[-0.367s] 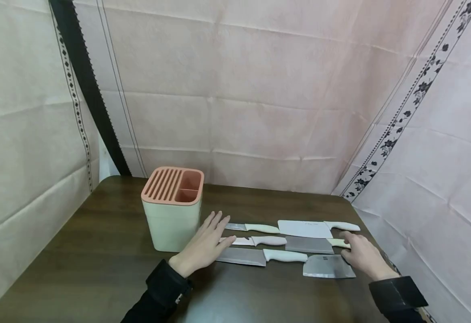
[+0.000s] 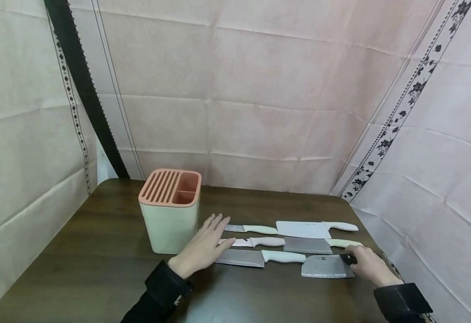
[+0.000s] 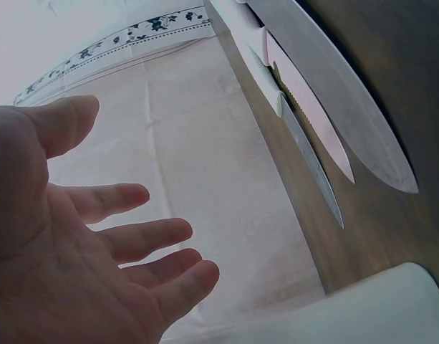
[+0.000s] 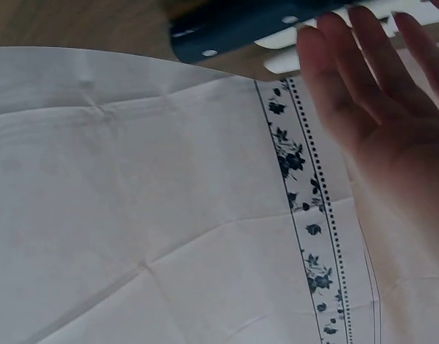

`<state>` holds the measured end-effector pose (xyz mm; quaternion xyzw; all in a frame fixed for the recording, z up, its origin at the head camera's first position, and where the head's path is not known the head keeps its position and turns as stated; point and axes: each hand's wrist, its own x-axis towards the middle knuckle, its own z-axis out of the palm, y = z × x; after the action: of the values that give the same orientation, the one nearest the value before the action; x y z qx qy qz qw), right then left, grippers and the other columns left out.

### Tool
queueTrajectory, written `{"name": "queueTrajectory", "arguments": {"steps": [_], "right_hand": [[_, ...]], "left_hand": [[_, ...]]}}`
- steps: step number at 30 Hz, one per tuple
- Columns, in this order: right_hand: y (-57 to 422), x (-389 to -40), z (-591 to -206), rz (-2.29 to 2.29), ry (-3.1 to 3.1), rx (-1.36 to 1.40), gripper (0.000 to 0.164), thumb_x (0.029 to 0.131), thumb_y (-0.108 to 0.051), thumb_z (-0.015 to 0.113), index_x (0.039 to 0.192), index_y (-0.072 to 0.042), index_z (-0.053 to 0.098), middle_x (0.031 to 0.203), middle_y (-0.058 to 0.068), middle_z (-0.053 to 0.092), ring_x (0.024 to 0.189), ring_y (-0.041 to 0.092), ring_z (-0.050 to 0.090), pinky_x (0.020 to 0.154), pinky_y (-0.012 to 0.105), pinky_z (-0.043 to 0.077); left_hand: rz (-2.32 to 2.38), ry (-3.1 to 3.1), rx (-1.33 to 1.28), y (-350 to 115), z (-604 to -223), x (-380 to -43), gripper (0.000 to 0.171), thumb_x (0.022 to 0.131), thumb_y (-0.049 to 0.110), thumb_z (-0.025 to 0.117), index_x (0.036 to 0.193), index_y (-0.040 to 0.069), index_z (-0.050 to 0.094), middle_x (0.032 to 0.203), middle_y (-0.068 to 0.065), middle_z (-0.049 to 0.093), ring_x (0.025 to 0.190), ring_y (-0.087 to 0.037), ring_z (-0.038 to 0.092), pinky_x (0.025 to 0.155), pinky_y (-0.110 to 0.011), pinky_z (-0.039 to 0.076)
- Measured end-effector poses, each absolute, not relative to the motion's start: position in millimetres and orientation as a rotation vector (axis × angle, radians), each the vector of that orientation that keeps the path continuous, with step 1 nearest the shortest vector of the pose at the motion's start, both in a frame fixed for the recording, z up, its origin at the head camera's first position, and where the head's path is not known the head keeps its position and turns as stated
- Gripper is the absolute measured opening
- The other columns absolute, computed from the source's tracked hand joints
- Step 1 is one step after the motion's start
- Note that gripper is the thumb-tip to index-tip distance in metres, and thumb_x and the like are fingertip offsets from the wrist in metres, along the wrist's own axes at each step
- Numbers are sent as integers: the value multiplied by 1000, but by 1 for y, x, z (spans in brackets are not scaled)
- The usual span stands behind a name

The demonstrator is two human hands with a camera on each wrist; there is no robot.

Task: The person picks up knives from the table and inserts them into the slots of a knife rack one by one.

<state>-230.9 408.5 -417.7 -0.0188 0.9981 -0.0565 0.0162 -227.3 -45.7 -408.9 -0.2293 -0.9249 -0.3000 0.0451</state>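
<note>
In the head view, my right hand (image 2: 374, 268) is at the black handle (image 2: 348, 259) of a wide-bladed cleaver (image 2: 325, 267), covering part of it. The right wrist view shows extended fingers (image 4: 369, 64) beside the dark riveted handle (image 4: 233, 29); the thumb is hidden and the contact unclear. My left hand (image 2: 203, 249), fingers spread and palm bare in the left wrist view, stands beside the green knife block (image 2: 168, 229). It covers the tips of three knives in the head view: a large white-handled knife (image 2: 243, 257), a white notched knife (image 2: 267, 241) and a small green-handled knife (image 2: 259, 229).
Behind the black-handled cleaver lie a grey-bladed knife (image 2: 305, 245) with a pale green handle and a white-bladed cleaver (image 2: 303, 229). The block has a pink slotted top (image 2: 160, 186). Pale cloth (image 2: 239, 134) hangs around the brown table (image 2: 78, 269).
My right hand has moved slightly right and towards the near side. The black cleaver handle and more of the green handle behind it now show. The left hand stays nearly still.
</note>
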Motion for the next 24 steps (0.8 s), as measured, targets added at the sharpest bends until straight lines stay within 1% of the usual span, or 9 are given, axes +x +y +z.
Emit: {"name": "queueTrajectory", "arguments": {"steps": [3,9,16,20,24], "right_hand": [[413,-229,-423,-180,3144,-71,34,69,5,71,102,1,68,99,23,67,93,39,64,72,54,51],[420,-228,-429,-167,3213,-50,28,70,4,73,97,0,68,92,20,63,88,36,62,70,53,51],[427,-231,-429,-142,3243,-70,27,69,3,74,96,2,69,90,22,62,86,38,62,72,54,50],[429,-231,-428,-154,3285,-95,26,69,4,73,95,2,68,87,21,62,85,40,60,69,55,50],[432,-231,-428,-128,3298,-75,29,69,6,70,98,5,68,87,21,62,85,41,59,67,56,49]], "left_hand": [[-928,-2824,-698,-45,-410,-227,64,98,43,50,149,6,34,155,-21,29,148,-38,19,116,-57,25],[-907,-2816,-709,-45,-409,-229,64,98,43,51,148,6,34,155,-21,31,147,-39,21,115,-57,27],[-907,-2817,-705,-45,-405,-230,66,98,45,50,149,6,34,155,-21,31,147,-37,21,115,-56,27],[-906,-2819,-688,-46,-405,-230,66,98,44,51,148,6,35,154,-22,31,147,-38,22,115,-57,28],[-901,-2823,-677,-46,-406,-230,66,97,44,52,148,6,35,154,-21,32,146,-37,23,115,-56,28]]}}
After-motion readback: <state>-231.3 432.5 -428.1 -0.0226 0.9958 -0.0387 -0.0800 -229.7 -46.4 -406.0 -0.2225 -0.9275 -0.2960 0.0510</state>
